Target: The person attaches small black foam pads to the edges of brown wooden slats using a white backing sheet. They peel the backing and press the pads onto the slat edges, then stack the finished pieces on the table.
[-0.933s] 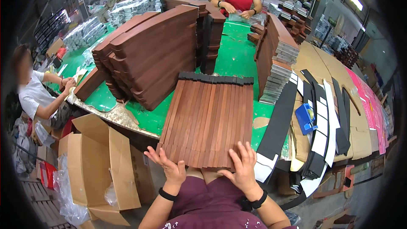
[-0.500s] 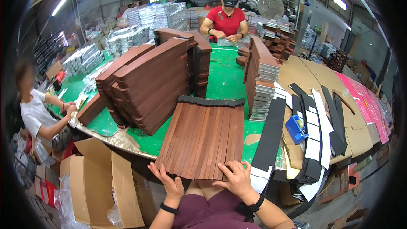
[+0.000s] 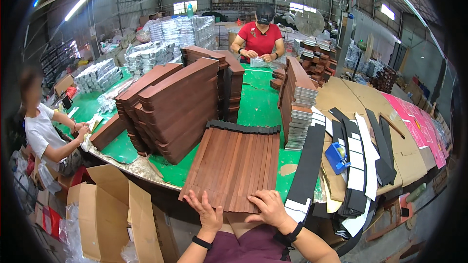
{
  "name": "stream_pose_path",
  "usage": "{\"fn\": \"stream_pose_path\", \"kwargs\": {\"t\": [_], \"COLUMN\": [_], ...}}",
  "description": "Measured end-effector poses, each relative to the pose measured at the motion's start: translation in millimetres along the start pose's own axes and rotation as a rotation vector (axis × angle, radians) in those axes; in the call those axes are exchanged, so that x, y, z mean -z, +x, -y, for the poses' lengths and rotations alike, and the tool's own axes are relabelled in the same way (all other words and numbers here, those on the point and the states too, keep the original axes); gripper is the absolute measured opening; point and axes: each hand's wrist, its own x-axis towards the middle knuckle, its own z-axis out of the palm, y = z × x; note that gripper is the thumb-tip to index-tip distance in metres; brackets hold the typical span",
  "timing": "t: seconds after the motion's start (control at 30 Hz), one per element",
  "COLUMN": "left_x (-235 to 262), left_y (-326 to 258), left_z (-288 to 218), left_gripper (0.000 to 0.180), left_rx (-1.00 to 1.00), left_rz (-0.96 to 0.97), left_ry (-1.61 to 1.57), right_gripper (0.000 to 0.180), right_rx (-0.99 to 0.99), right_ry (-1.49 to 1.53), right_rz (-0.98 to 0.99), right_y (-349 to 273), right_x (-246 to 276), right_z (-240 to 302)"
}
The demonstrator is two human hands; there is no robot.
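- At the far left of the frame a person in a white shirt [image 3: 41,131] sits at the edge of the green tabletop [image 3: 258,109], hands on a small pale item.
- In the lower left, an open cardboard box [image 3: 109,214] stands on the floor below the tabletop.
- Left of centre, tall stacks of brown flat pieces [image 3: 175,104] lean together on the tabletop.
- At lower centre, a row of brown strips [image 3: 234,165] lies side by side, reaching from the tabletop's near edge up to a dark band at the far end.
- The left hand [image 3: 207,212] lies flat with fingers spread on the near edge of the strips.
- The right hand [image 3: 269,208] rests just beside it, palm down and fingers spread, also on the near edge.
- At upper centre a person in a red shirt [image 3: 260,39] handles a clear packet.
- Right of centre, long black strips [image 3: 308,165] lie beside the brown ones, then a blue tape dispenser [image 3: 336,157].
- At the far right, pink sheets [image 3: 414,119] lie flat.
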Motion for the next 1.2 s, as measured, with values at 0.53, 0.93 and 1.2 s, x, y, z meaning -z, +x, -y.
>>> {"fn": "stream_pose_path", "kwargs": {"t": [0.53,0.93,1.2], "left_x": [16,32,179], "left_y": [13,-79,50], "left_z": [21,2,-56], "left_gripper": [0.083,0.106,0.091], "left_rx": [0.051,0.233,0.225], "left_rz": [-0.012,0.157,-0.206], "left_ry": [0.087,-0.19,-1.252], "right_gripper": [0.087,0.094,0.089], "right_rx": [-0.713,-0.745,-0.803], "right_ry": [-0.323,-0.26,-0.159], "right_rz": [0.128,0.053,-0.122], "right_y": [-114,-122,-142], "right_x": [25,22,24], "right_z": [9,8,8]}}
